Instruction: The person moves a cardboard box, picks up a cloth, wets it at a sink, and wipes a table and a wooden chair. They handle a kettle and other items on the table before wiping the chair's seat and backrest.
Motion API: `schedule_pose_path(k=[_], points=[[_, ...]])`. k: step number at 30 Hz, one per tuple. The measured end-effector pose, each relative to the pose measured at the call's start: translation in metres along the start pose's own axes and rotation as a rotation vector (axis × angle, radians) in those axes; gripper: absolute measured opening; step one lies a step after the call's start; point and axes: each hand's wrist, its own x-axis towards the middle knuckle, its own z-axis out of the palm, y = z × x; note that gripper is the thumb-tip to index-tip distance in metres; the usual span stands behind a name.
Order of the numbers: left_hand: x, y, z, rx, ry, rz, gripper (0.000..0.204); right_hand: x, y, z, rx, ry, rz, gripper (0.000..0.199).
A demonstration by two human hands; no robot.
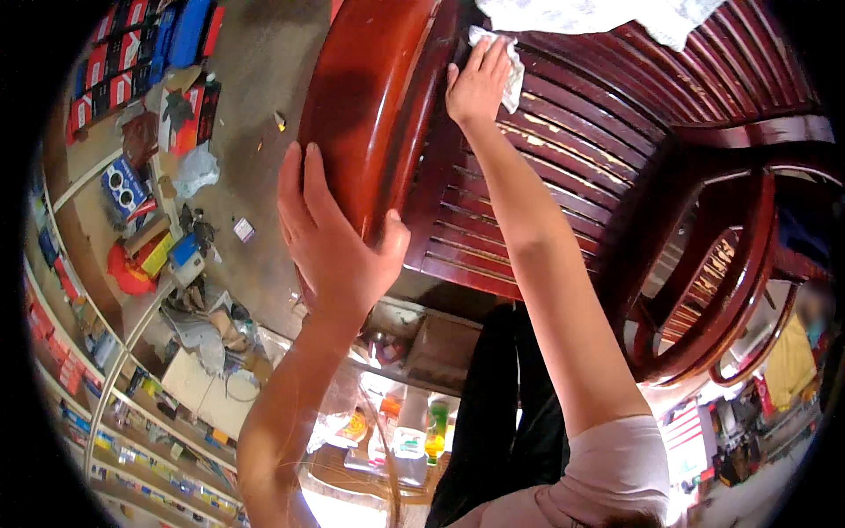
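Note:
A dark red wooden slatted chair [581, 141] fills the upper middle and right. My left hand [330, 233] grips the chair's broad curved armrest [370, 97], fingers over its outer side and thumb on the inner edge. My right hand [478, 84] presses a small white cloth [510, 66] against the slats where they meet the armrest. The cloth shows only around my fingers. A larger white cloth [616, 16] lies on the slats at the top edge.
A second red wooden chair [704, 290] stands at the right. On the left are shelves [106, 387] and a floor [255, 97] strewn with boxes, bags and tools. Bottles [414, 431] stand on a surface below my arms.

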Motion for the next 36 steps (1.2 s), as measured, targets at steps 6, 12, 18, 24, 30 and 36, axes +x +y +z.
schedule_pose_path(k=[6,12,18,24,30,36], points=[[-0.001,-0.001,0.003,-0.043,0.041,0.049,0.083,-0.006,0.014,-0.009,-0.175,0.129,-0.316,0.057],[0.000,0.002,0.003,-0.010,0.068,0.054,0.084,-0.145,0.000,-0.023,0.221,-0.248,-0.364,0.060],[0.000,0.004,0.003,0.035,0.064,0.051,0.082,-0.292,-0.008,-0.012,0.323,-0.638,-0.336,0.013],[0.000,0.007,-0.003,0.017,0.043,0.008,0.083,-0.374,-0.017,-0.060,0.670,-0.613,-0.073,0.013],[0.000,0.010,-0.009,-0.021,0.004,-0.003,0.085,-0.175,0.015,-0.063,0.916,-0.342,0.092,0.024],[-0.002,0.008,-0.009,-0.049,0.002,-0.008,0.083,0.003,0.022,-0.051,0.278,-0.057,-0.222,0.065]])
